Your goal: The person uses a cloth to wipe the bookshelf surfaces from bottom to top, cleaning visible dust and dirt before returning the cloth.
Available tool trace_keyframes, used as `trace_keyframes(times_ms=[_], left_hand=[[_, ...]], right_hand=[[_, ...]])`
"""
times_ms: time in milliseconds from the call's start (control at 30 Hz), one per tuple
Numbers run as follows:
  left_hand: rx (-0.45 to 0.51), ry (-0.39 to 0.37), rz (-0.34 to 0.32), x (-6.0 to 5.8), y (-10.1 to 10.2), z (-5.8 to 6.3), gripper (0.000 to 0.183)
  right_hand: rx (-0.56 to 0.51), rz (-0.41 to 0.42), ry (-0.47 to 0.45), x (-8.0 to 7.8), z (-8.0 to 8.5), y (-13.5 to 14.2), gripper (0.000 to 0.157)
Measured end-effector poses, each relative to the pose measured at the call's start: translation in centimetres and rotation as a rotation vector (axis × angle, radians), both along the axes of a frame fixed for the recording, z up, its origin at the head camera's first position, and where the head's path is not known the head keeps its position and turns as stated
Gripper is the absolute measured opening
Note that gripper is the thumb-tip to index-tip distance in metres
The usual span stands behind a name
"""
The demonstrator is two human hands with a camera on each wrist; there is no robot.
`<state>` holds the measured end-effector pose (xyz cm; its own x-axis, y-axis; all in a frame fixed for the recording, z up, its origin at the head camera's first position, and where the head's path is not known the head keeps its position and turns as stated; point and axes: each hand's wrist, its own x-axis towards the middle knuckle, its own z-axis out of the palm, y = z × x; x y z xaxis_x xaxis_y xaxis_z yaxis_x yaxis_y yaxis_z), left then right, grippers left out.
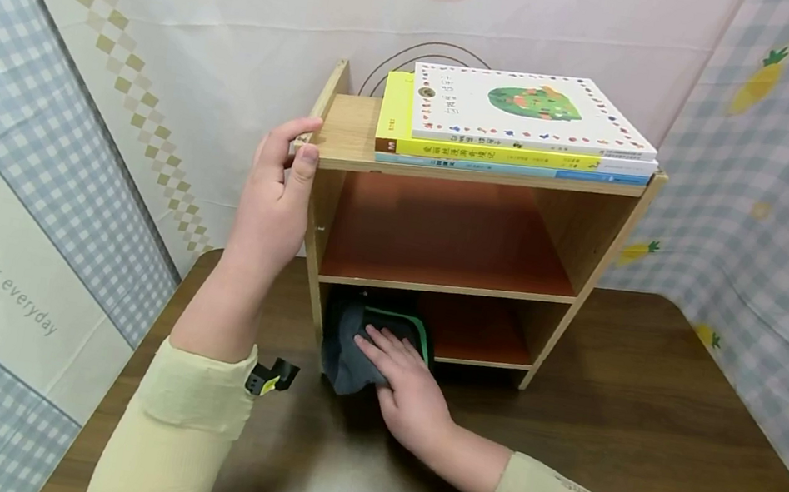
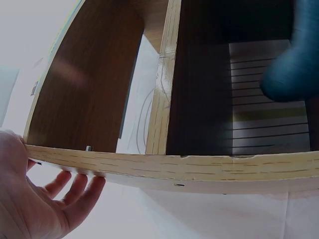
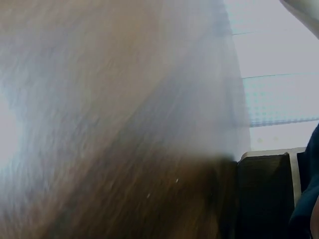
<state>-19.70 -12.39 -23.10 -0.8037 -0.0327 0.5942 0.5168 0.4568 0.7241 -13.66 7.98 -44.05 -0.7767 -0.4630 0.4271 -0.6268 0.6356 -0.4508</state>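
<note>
A small wooden shelf stands on the table. My left hand holds the upper corner of its left side panel, thumb at the front edge; in the left wrist view its fingers lie along the panel's outer face. In the bottom compartment, at the left, sits a dark blue-grey fabric item with green trim, its exact kind unclear. Part of it sticks out past the front. My right hand presses on it with fingers extended. The right wrist view catches only a sliver of that dark fabric.
Several books lie stacked flat on the shelf's top, a white picture book uppermost over a yellow one. The brown wooden table extends in front and to both sides. Printed cloth curtains hang behind and beside it.
</note>
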Motion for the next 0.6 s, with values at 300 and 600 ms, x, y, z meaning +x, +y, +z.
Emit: trace_keyframes(times_ms=[300,600], left_hand=[[-0.016,-0.002,0.009,0.1,0.0,0.2,0.042],[-0.028,-0.011,0.016,0.2,0.0,0.1,0.042]], right_hand=[[-0.156,0.015,-0.069,1.0,0.6,-1.0,0.068],[0.157,0.091,0.031,0.9,0.1,-2.6,0.065]])
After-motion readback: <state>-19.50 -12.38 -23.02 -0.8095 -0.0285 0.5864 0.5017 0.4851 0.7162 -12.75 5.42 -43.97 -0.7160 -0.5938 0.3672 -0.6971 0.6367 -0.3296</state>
